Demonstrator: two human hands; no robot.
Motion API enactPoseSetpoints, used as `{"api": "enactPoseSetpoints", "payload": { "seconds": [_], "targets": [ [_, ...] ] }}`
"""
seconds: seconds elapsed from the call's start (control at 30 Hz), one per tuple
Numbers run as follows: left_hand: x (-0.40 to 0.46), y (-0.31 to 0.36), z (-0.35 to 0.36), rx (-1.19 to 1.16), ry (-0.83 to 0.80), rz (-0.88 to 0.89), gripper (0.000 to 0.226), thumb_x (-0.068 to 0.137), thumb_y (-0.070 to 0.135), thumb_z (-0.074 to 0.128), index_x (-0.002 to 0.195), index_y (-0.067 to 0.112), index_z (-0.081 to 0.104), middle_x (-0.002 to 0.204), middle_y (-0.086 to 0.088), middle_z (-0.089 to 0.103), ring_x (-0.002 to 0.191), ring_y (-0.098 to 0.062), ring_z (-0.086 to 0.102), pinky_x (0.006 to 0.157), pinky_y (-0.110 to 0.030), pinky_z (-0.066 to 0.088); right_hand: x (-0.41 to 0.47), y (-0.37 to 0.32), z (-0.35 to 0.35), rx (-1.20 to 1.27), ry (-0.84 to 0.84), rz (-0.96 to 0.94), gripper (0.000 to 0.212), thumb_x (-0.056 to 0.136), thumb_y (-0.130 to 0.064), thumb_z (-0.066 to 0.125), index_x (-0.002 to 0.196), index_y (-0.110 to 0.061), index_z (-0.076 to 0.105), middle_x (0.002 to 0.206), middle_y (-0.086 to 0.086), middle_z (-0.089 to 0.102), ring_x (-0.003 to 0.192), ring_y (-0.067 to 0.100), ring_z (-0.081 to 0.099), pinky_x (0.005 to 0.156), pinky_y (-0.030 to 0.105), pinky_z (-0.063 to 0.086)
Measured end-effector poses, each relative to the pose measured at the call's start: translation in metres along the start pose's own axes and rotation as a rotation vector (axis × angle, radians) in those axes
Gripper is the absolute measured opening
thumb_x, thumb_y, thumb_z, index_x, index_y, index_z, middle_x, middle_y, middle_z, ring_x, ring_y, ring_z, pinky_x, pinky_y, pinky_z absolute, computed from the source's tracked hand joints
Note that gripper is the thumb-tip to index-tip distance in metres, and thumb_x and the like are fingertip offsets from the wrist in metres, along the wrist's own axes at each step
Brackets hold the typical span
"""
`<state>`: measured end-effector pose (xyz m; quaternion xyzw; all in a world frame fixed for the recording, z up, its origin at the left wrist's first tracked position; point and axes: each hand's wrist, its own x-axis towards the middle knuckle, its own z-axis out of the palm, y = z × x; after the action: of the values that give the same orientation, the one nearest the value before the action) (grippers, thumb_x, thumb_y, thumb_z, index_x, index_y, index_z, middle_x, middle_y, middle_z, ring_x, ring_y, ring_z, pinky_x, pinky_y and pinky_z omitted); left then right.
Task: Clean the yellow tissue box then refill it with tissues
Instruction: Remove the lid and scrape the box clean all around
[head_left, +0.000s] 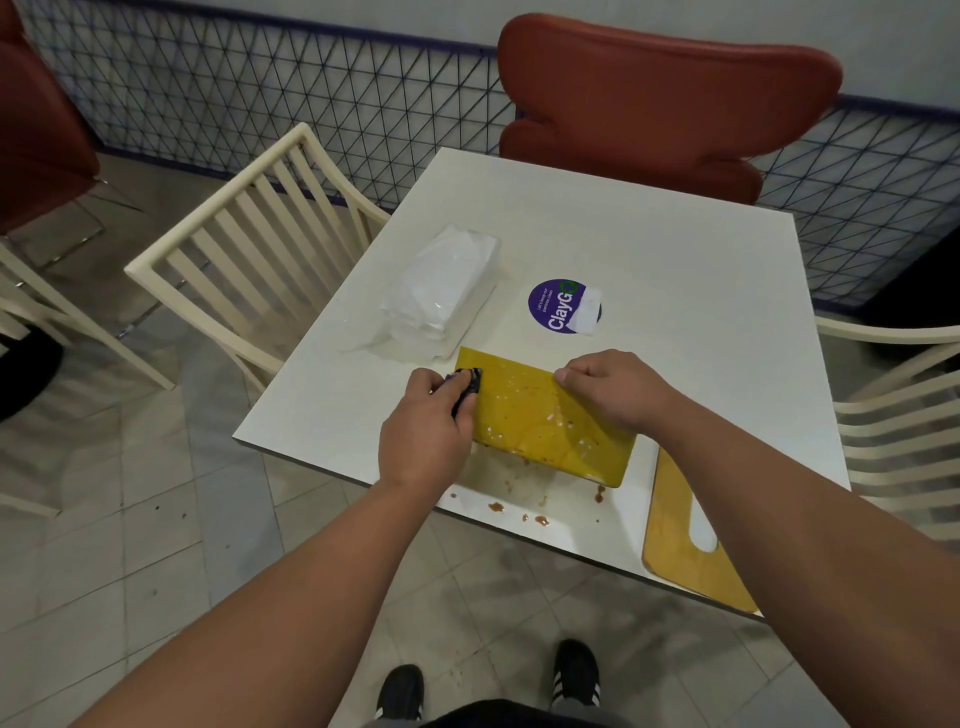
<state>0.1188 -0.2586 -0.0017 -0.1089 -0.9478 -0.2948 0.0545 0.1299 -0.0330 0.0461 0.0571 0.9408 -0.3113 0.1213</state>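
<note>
**Wiping the soiled yellow box**

Near the front edge of the white table (649, 270), at about 6 o'clock in the head view, the yellow tissue box (545, 421) lies flat with its broad face up, smeared and spotted with wet residue. The left hand (426, 431), at the box's 9 o'clock end, has its fingers curled round a dark cloth (466, 387) that touches the box's far left corner. The right hand (618, 395), at the box's 2 o'clock corner, grips the far edge, fingers bent over it. Brown spills (519, 506) dot the tabletop just in front of the box. A wrapped tissue pack (441, 291) lies at 11 o'clock from the box, close by. A round purple sticker (563, 306) sits at 12 o'clock. A yellow lid panel (685, 551) with a slot lies at 4 o'clock, overhanging the table edge.
</note>
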Motion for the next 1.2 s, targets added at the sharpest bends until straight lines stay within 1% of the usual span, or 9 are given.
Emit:
{"api": "enactPoseSetpoints", "payload": {
  "seconds": [0.13, 0.3, 0.43, 0.6, 0.7, 0.9, 0.97, 1.13, 1.2],
  "targets": [
    [-0.012, 0.004, 0.005, 0.058, -0.049, 0.13, 0.034, 0.096, 0.036, 0.051, 0.127, 0.027, 0.061, 0.105, 0.001, 0.052, 0.072, -0.017, 0.055, 0.057, -0.025, 0.038, 0.001, 0.002, 0.003, -0.047, 0.021, -0.018, 0.039, 0.1, -0.042, 0.04, 0.101, -0.017, 0.07, 0.096, 0.0, 0.065, 0.089, 0.018, 0.056, 0.074, 0.03, 0.041],
    [-0.005, -0.005, 0.001, 0.019, 0.009, 0.03, 0.033, 0.095, 0.035, 0.053, 0.125, 0.026, 0.063, 0.103, 0.001, 0.052, 0.069, -0.02, 0.057, 0.056, -0.029, 0.047, 0.002, 0.006, 0.005, -0.091, 0.067, -0.028, 0.037, 0.1, -0.043, 0.039, 0.092, -0.02, 0.067, 0.09, -0.003, 0.063, 0.086, 0.017, 0.055, 0.07, 0.028, 0.038],
    [-0.015, -0.004, 0.004, 0.069, -0.057, 0.177, 0.032, 0.095, 0.035, 0.054, 0.125, 0.027, 0.063, 0.104, 0.001, 0.053, 0.071, -0.018, 0.057, 0.056, -0.025, 0.04, 0.001, 0.007, 0.006, -0.098, 0.09, -0.036, 0.038, 0.1, -0.043, 0.039, 0.099, -0.02, 0.069, 0.094, -0.001, 0.065, 0.086, 0.017, 0.055, 0.071, 0.029, 0.039],
    [-0.012, -0.015, 0.002, 0.027, -0.006, 0.059, 0.032, 0.095, 0.035, 0.054, 0.125, 0.026, 0.063, 0.102, 0.002, 0.052, 0.069, -0.019, 0.057, 0.056, -0.027, 0.045, 0.002, 0.007, 0.006, -0.082, 0.093, -0.022, 0.038, 0.1, -0.044, 0.039, 0.099, -0.021, 0.069, 0.093, -0.003, 0.063, 0.086, 0.017, 0.055, 0.068, 0.028, 0.038],
    [-0.026, -0.01, 0.009, 0.052, -0.036, 0.19, 0.03, 0.092, 0.032, 0.059, 0.121, 0.025, 0.065, 0.101, 0.002, 0.055, 0.067, -0.018, 0.059, 0.053, -0.028, 0.047, 0.003, 0.007, 0.006, -0.092, 0.093, -0.021, 0.037, 0.1, -0.044, 0.039, 0.101, -0.022, 0.068, 0.094, -0.003, 0.063, 0.087, 0.017, 0.054, 0.069, 0.028, 0.038],
    [-0.025, -0.021, 0.008, 0.054, 0.008, 0.154, 0.03, 0.091, 0.032, 0.059, 0.118, 0.023, 0.067, 0.097, 0.001, 0.056, 0.061, -0.019, 0.058, 0.048, -0.026, 0.046, 0.004, 0.007, 0.006, -0.107, 0.097, -0.024, 0.039, 0.1, -0.044, 0.038, 0.106, -0.02, 0.068, 0.1, 0.0, 0.065, 0.086, 0.015, 0.052, 0.072, 0.028, 0.038],
    [-0.026, -0.02, 0.007, 0.074, -0.033, 0.208, 0.029, 0.091, 0.031, 0.061, 0.118, 0.024, 0.067, 0.098, 0.001, 0.056, 0.062, -0.02, 0.058, 0.049, -0.027, 0.045, 0.003, 0.006, 0.006, -0.115, 0.096, -0.02, 0.038, 0.1, -0.044, 0.037, 0.108, -0.021, 0.067, 0.103, 0.0, 0.065, 0.087, 0.015, 0.052, 0.073, 0.028, 0.038],
    [0.007, -0.009, -0.006, 0.019, 0.022, 0.05, 0.032, 0.096, 0.034, 0.053, 0.125, 0.026, 0.062, 0.103, -0.001, 0.052, 0.072, -0.023, 0.058, 0.06, -0.031, 0.049, 0.002, 0.008, 0.007, -0.12, 0.095, -0.036, 0.038, 0.1, -0.043, 0.038, 0.102, -0.021, 0.068, 0.098, -0.001, 0.065, 0.086, 0.015, 0.052, 0.071, 0.028, 0.036],
    [0.015, 0.005, -0.006, 0.031, 0.007, 0.085, 0.033, 0.096, 0.035, 0.051, 0.127, 0.027, 0.061, 0.107, -0.001, 0.052, 0.075, -0.023, 0.058, 0.063, -0.031, 0.047, 0.002, 0.007, 0.007, -0.116, 0.095, -0.034, 0.038, 0.1, -0.043, 0.038, 0.1, -0.021, 0.068, 0.094, -0.002, 0.064, 0.085, 0.016, 0.053, 0.07, 0.028, 0.037]
  ]
}}
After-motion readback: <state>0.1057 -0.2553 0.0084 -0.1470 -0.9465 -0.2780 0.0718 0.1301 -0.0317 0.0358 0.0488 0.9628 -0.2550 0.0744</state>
